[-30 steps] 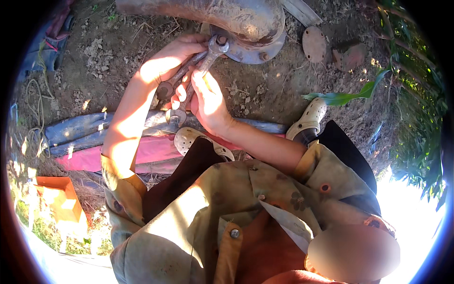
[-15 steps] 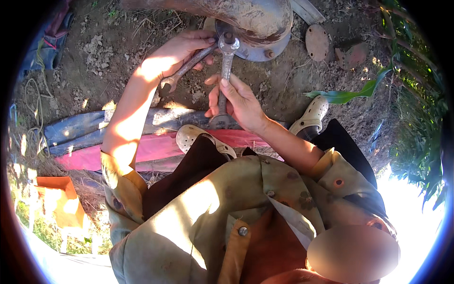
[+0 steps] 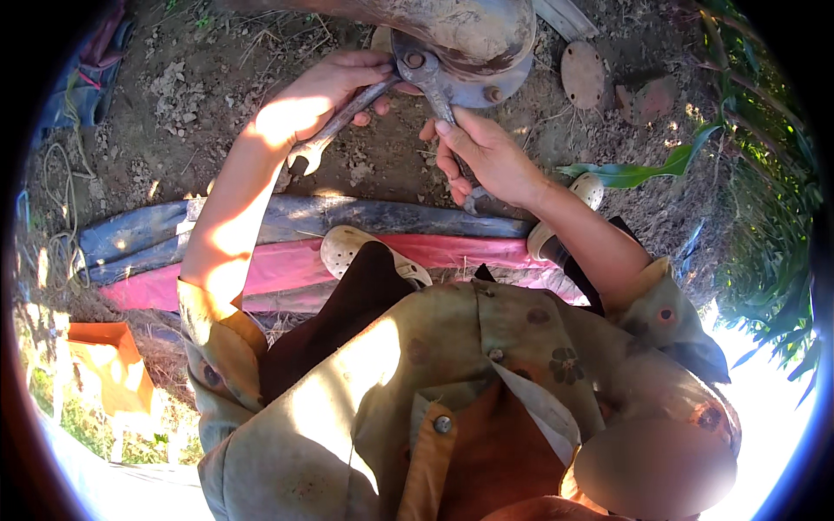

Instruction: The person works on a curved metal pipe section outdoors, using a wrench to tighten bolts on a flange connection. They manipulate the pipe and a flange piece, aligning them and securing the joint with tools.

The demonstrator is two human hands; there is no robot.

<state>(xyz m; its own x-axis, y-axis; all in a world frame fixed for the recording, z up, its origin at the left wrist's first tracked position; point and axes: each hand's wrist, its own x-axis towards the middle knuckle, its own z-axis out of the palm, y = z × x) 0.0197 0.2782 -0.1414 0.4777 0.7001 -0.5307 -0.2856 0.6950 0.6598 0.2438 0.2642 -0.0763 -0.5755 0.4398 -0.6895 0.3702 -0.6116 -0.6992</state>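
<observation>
My left hand (image 3: 337, 87) is closed round a double-ended spanner (image 3: 334, 128), its near open jaw pointing down toward me and its far end hidden by the flange. In my right hand (image 3: 491, 154) is a second spanner (image 3: 428, 80), held by its shank. That spanner's far end sits around a bolt (image 3: 413, 60) at the left of the pipe's flange (image 3: 469, 85); its other open end shows below my fingers. Another bolt (image 3: 493, 94) stands on the flange's right side. Above them the rusty curved pipe (image 3: 473, 30) runs across the top.
A round rusty plate with holes (image 3: 582, 78) lies on the soil right of the flange. Blue hose (image 3: 382, 215) and pink hose (image 3: 287, 271) stretch across the ground near my clogs (image 3: 347, 252). Green leaves (image 3: 764, 217) crowd the right side; an orange box (image 3: 113, 365) stands at lower left.
My right hand has moved right, swinging its spanner's handle to the right while the far end stays at the bolt. The left spanner has shifted slightly.
</observation>
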